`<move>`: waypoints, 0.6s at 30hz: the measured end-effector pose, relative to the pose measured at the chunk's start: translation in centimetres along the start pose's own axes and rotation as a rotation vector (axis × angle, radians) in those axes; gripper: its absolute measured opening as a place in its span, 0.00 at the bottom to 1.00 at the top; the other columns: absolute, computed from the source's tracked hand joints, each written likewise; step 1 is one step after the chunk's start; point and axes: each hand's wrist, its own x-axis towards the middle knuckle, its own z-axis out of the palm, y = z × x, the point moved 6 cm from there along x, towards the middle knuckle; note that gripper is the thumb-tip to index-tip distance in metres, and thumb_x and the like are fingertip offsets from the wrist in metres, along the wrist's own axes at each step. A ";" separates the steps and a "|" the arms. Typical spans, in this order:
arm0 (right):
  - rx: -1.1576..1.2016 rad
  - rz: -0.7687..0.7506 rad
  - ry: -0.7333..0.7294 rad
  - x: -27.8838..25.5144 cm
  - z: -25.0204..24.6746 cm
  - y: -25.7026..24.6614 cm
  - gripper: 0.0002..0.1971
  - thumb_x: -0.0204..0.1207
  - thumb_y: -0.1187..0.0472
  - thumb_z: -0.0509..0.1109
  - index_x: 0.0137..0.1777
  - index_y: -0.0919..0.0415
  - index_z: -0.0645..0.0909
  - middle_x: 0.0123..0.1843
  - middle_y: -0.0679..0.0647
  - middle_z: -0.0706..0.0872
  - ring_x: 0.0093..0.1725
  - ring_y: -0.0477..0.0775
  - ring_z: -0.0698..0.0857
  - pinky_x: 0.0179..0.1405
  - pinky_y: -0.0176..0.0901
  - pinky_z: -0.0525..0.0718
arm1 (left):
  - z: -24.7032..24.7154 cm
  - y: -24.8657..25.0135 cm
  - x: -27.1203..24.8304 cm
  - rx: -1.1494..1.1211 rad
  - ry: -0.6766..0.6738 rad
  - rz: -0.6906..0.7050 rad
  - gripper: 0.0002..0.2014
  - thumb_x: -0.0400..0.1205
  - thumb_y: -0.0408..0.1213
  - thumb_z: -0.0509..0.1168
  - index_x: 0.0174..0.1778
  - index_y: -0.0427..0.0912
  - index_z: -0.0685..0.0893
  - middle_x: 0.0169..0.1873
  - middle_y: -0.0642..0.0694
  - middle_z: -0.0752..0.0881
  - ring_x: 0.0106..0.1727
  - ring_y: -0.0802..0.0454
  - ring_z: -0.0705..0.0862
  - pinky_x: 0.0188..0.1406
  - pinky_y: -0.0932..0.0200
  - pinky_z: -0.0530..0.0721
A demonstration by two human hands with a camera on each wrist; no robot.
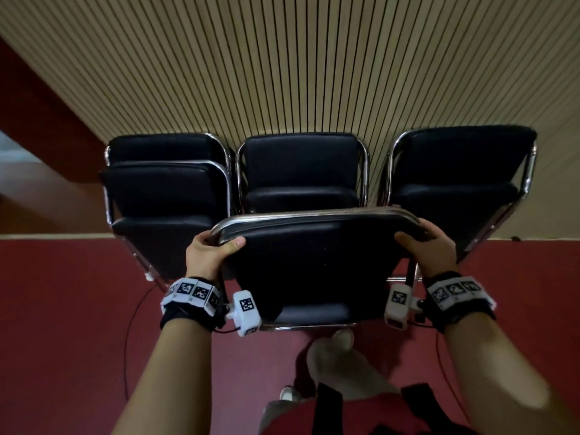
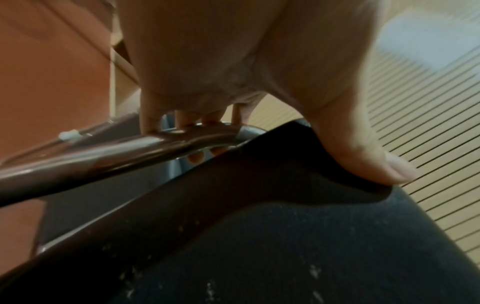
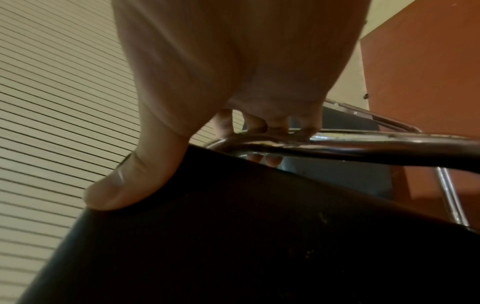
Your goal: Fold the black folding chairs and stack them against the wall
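Two hands on one black chair point(image 1: 314, 265), held at the top corners of its backrest in front of the person. Left hand point(image 1: 207, 255) grips the left corner: fingers point(image 2: 182, 121) wrapped over the chrome frame tube point(image 2: 109, 152), thumb pressed flat on the black padding. Right hand point(image 1: 434, 249) mirrors it on the right corner, fingers point(image 3: 259, 123) curled over the tube, thumb on the pad. Both wrists carry black bands with white marker blocks point(image 1: 246, 312). Chair's seat edge sits low near the person's knee point(image 1: 342, 365); whether it is fully folded, cannot tell. Dark red floor point(image 1: 78, 309) beneath, thin cable point(image 1: 131, 324) trailing at left. Further out, more black chairs lean against the slatted wall point(image 1: 282, 73): a stack of two on the left point(image 1: 166, 196), one in the middle point(image 1: 301, 171), one on the right point(image 1: 461, 180). The held chair is just in front of the middle one, apart from the wall.
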 end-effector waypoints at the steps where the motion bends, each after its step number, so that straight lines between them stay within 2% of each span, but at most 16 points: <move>1: -0.007 0.012 0.001 0.9 0.6 0.1 0.18 0.69 0.69 0.81 0.55 0.54 0.83 0.41 0.45 0.85 0.37 0.33 0.83 0.34 0.19 0.79 | 0.6 0.1 1.5 0.012 -0.004 -0.013 0.32 0.68 0.33 0.84 0.67 0.33 0.81 0.57 0.41 0.87 0.53 0.49 0.86 0.52 0.62 0.84; 3: -0.043 0.039 0.007 3.1 1.7 0.2 0.21 0.70 0.66 0.81 0.61 0.53 0.81 0.44 0.46 0.84 0.42 0.41 0.84 0.40 0.22 0.79 | 1.6 -0.1 4.4 0.049 -0.001 -0.042 0.30 0.67 0.34 0.85 0.63 0.35 0.83 0.55 0.42 0.88 0.54 0.48 0.87 0.60 0.55 0.85; 5: -0.047 0.081 0.015 5.4 2.8 0.7 0.26 0.69 0.63 0.82 0.67 0.56 0.82 0.51 0.51 0.85 0.51 0.50 0.84 0.51 0.35 0.80 | 2.8 0.1 6.8 0.070 -0.002 -0.058 0.28 0.66 0.35 0.85 0.60 0.35 0.85 0.53 0.43 0.89 0.53 0.48 0.89 0.61 0.53 0.86; 7: -0.067 0.104 0.009 7.6 3.9 1.2 0.28 0.68 0.62 0.82 0.69 0.58 0.82 0.54 0.53 0.85 0.54 0.51 0.84 0.54 0.38 0.79 | 4.1 0.1 9.2 0.084 -0.016 -0.061 0.27 0.67 0.35 0.84 0.61 0.35 0.85 0.53 0.45 0.89 0.49 0.53 0.88 0.54 0.61 0.87; 9: -0.093 0.130 0.015 9.1 4.8 1.8 0.28 0.69 0.63 0.82 0.70 0.58 0.81 0.54 0.53 0.85 0.51 0.49 0.84 0.48 0.32 0.79 | 5.1 -0.2 11.1 0.083 -0.030 -0.072 0.27 0.69 0.33 0.83 0.62 0.37 0.84 0.51 0.46 0.87 0.44 0.60 0.85 0.41 0.74 0.82; 10: -0.095 0.139 0.019 9.7 5.2 2.0 0.28 0.68 0.63 0.82 0.69 0.59 0.82 0.54 0.53 0.86 0.48 0.47 0.84 0.45 0.28 0.80 | 5.6 -0.3 11.9 0.083 -0.029 -0.085 0.27 0.69 0.32 0.83 0.62 0.39 0.83 0.50 0.47 0.87 0.44 0.61 0.84 0.37 0.77 0.81; 11: -0.108 0.144 0.026 10.2 5.5 2.2 0.28 0.67 0.62 0.83 0.69 0.59 0.83 0.54 0.53 0.87 0.47 0.46 0.85 0.44 0.26 0.81 | 5.9 -0.4 12.6 0.089 -0.026 -0.088 0.27 0.69 0.32 0.83 0.63 0.39 0.82 0.50 0.48 0.87 0.45 0.60 0.85 0.39 0.76 0.81; 14: -0.168 0.170 0.027 11.9 6.6 3.1 0.31 0.65 0.57 0.85 0.69 0.57 0.83 0.55 0.52 0.89 0.53 0.49 0.87 0.57 0.40 0.84 | 6.3 -1.3 15.3 0.126 -0.027 -0.118 0.36 0.67 0.36 0.85 0.70 0.34 0.80 0.59 0.44 0.86 0.57 0.50 0.86 0.58 0.60 0.83; 15: -0.174 0.185 0.021 12.1 7.0 3.2 0.32 0.64 0.56 0.85 0.70 0.57 0.83 0.56 0.52 0.89 0.55 0.49 0.87 0.60 0.41 0.83 | 6.4 -1.4 15.9 0.143 -0.029 -0.123 0.38 0.66 0.37 0.85 0.71 0.33 0.79 0.61 0.43 0.86 0.60 0.48 0.86 0.63 0.56 0.83; 18: -0.160 0.223 0.043 12.7 7.9 3.4 0.29 0.66 0.59 0.84 0.69 0.56 0.83 0.54 0.50 0.87 0.53 0.48 0.85 0.53 0.35 0.80 | 6.8 -1.4 18.0 0.158 -0.054 -0.144 0.36 0.67 0.37 0.85 0.70 0.34 0.80 0.59 0.43 0.86 0.59 0.47 0.86 0.64 0.53 0.83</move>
